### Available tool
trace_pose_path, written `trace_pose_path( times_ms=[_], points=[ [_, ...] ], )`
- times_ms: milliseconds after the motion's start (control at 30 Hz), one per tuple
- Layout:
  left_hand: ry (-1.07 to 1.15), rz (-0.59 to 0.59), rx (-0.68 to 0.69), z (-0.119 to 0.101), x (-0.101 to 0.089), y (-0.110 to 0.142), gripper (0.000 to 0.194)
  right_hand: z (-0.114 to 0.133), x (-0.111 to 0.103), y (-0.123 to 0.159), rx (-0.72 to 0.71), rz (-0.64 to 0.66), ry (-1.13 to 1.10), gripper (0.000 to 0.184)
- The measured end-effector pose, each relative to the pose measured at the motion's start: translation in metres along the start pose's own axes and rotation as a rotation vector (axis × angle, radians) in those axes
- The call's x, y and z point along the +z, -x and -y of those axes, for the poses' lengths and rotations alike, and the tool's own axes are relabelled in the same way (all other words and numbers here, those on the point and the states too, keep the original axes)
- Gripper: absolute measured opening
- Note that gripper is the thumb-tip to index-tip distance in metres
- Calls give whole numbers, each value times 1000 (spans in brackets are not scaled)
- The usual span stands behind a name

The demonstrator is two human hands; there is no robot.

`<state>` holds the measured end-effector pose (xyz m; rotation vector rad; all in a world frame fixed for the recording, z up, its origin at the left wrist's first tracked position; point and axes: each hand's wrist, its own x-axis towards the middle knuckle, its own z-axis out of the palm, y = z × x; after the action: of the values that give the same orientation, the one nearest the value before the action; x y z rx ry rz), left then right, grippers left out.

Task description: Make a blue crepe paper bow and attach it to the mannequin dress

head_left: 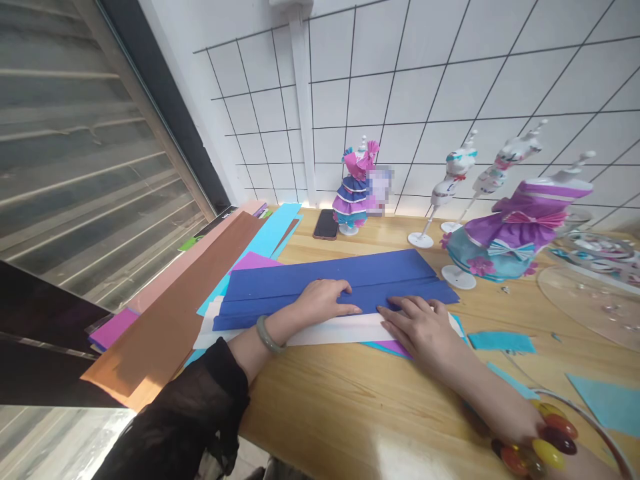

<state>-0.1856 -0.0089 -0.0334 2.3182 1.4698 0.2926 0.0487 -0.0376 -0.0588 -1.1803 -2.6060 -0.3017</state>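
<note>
A long dark blue sheet of crepe-like paper (280, 275), with a crease along its length, lies across the table in front of me. My left hand (325, 300) rests on its middle, thumb apart from the curved fingers. Flat on the near edge, with fingers spread, is my right hand (415, 323). Neither hand visibly grips the paper. Beneath the blue sheet a white sheet (330, 335) sticks out toward me, with purple and light blue paper edges showing under it.
Brown paper (165, 313) and light blue strips (273, 230) lie at the left. Behind stand a phone (326, 225), a doll form in a ruffled dress (353, 193), two barer forms and a larger purple-dressed form (525, 223). Light blue scraps (503, 341) lie at the right.
</note>
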Motion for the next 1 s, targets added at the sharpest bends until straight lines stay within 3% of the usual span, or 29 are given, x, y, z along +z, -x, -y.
trace_pose_path(
  times_ms=[267,467,633,733,833,1000],
  points=[
    [-37,-16,12,0,3,2,50,4,1,0,4,-38,3,34],
    [-46,-40,68,0,5,3,50,13,12,0,-81,-62,27,36],
    [5,-15,15,10,0,11,41,12,19,4,-114,-71,56,38],
    [66,19,-9,28,-15,30,35,11,21,5,-121,-90,79,41],
    [134,56,-133,54,-33,60,33,12,22,5,-124,-103,90,45],
    [161,8,-254,91,-49,112,33,14,23,6,-113,-106,87,47]
  ],
)
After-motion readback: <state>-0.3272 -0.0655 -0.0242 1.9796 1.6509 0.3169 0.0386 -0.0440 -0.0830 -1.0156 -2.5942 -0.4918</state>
